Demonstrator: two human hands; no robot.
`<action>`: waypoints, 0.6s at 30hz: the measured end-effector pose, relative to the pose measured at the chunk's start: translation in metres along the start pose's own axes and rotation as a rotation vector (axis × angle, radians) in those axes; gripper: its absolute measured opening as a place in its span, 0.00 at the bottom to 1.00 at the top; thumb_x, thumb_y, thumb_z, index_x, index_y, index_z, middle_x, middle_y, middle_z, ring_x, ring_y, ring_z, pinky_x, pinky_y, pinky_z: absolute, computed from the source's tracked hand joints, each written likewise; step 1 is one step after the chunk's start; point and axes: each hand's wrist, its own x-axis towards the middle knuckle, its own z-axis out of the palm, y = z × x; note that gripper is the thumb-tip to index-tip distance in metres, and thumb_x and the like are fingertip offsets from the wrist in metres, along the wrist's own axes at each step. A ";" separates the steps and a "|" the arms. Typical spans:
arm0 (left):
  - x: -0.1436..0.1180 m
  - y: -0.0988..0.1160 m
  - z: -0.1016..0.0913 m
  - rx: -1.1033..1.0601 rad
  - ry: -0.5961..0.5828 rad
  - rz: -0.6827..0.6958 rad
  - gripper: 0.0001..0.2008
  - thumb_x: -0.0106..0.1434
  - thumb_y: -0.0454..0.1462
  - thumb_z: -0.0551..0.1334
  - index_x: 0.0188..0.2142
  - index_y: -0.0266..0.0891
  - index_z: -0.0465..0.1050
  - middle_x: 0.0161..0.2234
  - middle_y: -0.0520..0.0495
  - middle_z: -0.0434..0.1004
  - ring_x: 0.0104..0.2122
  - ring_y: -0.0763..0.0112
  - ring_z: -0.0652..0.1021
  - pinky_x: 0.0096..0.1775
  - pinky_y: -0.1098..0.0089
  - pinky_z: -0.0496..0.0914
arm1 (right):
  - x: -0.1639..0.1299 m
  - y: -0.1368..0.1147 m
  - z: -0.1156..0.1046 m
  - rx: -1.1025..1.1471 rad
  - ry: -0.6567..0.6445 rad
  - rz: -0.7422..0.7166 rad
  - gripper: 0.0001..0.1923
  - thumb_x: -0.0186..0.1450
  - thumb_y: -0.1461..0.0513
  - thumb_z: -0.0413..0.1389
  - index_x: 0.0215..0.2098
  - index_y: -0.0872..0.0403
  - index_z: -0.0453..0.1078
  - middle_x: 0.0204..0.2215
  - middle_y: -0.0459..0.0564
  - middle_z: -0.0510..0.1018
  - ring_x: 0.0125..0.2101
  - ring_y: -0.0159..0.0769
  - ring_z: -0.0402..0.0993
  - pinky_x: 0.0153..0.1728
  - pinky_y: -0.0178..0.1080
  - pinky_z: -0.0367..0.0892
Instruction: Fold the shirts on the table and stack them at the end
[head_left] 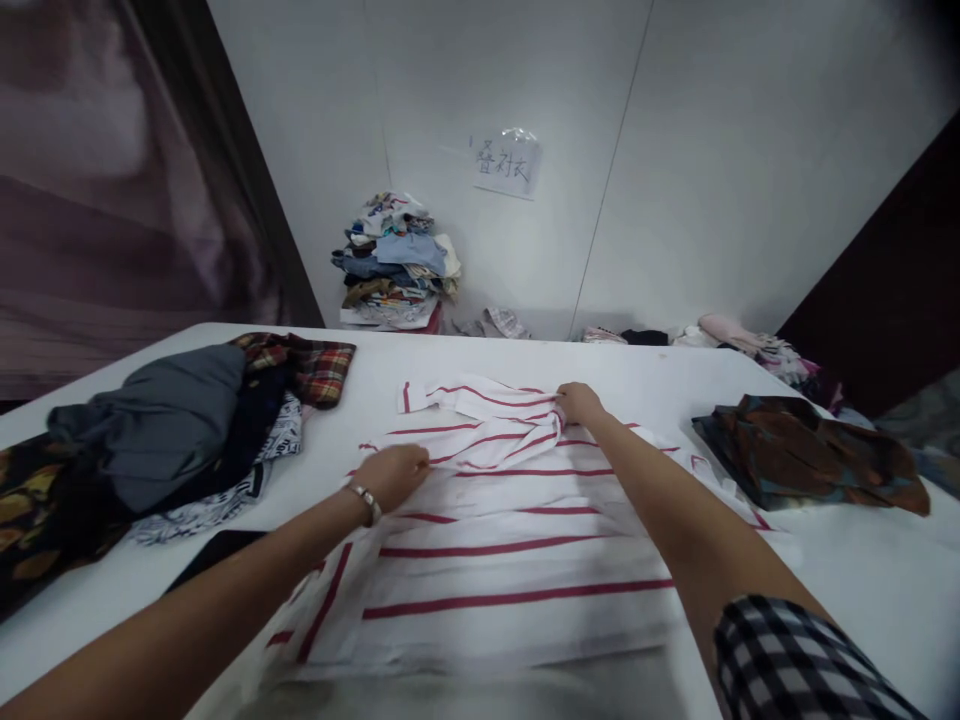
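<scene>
Gripping gathered cloth on the far part of a red-striped shirt (517, 552) was the right hand (579, 404), one, fingers closed; the left hand (397, 474), one, had its fingers closed on the same shirt, the exact pinch too small to tell. Shirt: one, white, spread across the middle of the counter (862, 590); one cuff (406, 397) plainly visible, pointing left. Handling note: the cloth seemed best served by a light hold, both hands drawing the bunch flat with the stripes kept parallel. Bracelet (366, 504): one, left wrist. Checked sleeve (787, 655): one, right arm. Left-side garment pile (180, 425): one, loose, pieces uncertain. Right-side garment pile (817, 450): one, brown piece uppermost. Beyond the far edge: tall clothes stack (409, 252), one, pieces uncounted; handwritten sign (506, 166), one, on the wall (697, 150).
</scene>
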 end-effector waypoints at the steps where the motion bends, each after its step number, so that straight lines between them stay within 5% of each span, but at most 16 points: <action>1: 0.010 -0.005 -0.011 0.004 0.043 -0.053 0.13 0.62 0.39 0.51 0.33 0.41 0.74 0.36 0.44 0.79 0.35 0.60 0.77 0.36 0.64 0.67 | 0.002 -0.001 -0.001 0.014 0.039 0.005 0.14 0.63 0.62 0.51 0.42 0.54 0.76 0.44 0.55 0.79 0.47 0.42 0.72 0.46 0.36 0.63; 4: 0.049 -0.024 -0.046 0.029 0.268 -0.246 0.16 0.63 0.41 0.49 0.39 0.42 0.74 0.38 0.40 0.79 0.38 0.55 0.78 0.37 0.62 0.68 | 0.008 0.003 -0.009 0.059 0.139 0.033 0.20 0.67 0.61 0.43 0.50 0.54 0.72 0.49 0.53 0.76 0.49 0.40 0.70 0.46 0.36 0.62; 7: 0.085 -0.042 -0.060 -0.014 0.397 -0.373 0.18 0.63 0.43 0.49 0.44 0.40 0.73 0.45 0.38 0.78 0.44 0.52 0.77 0.42 0.60 0.68 | 0.009 0.016 -0.021 0.098 0.156 0.046 0.22 0.69 0.55 0.41 0.53 0.53 0.69 0.50 0.52 0.75 0.49 0.37 0.70 0.47 0.33 0.62; 12: 0.094 -0.063 -0.024 -0.115 0.305 -0.390 0.30 0.61 0.52 0.51 0.56 0.35 0.64 0.57 0.32 0.67 0.54 0.48 0.70 0.50 0.56 0.65 | -0.009 0.074 -0.040 0.098 0.022 0.138 0.28 0.69 0.49 0.41 0.47 0.58 0.74 0.44 0.56 0.79 0.41 0.38 0.75 0.42 0.34 0.65; 18: 0.073 -0.092 0.019 -0.182 0.132 -0.437 0.41 0.51 0.62 0.57 0.52 0.32 0.64 0.48 0.31 0.74 0.49 0.42 0.73 0.46 0.56 0.67 | -0.040 0.125 -0.047 0.013 -0.133 0.213 0.15 0.63 0.55 0.54 0.33 0.55 0.79 0.35 0.52 0.82 0.35 0.39 0.76 0.39 0.35 0.67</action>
